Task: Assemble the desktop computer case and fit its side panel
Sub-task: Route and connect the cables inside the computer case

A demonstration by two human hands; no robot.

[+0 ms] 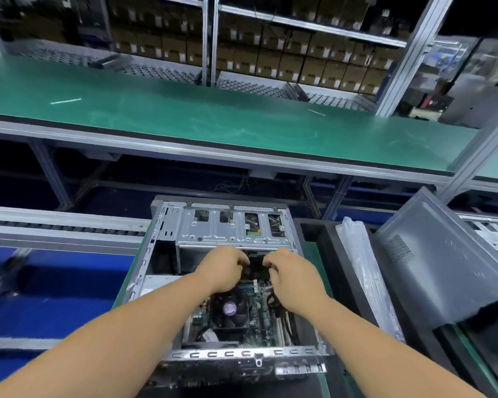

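Open desktop computer case (167, 242) lay side-up at lower centre of frame, left hand (223, 270) and right hand (292, 278) both inside above CPU fan (230, 310), fingers curled on dark cables (255, 264), grey side panel (443, 271) propped at right, green conveyor belt (213, 119) across upper frame

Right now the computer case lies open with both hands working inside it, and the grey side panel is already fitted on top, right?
Not quite. The head view shows the computer case lying open with the left hand and right hand inside it, but the grey side panel is not fitted: it leans off to the right of the case.
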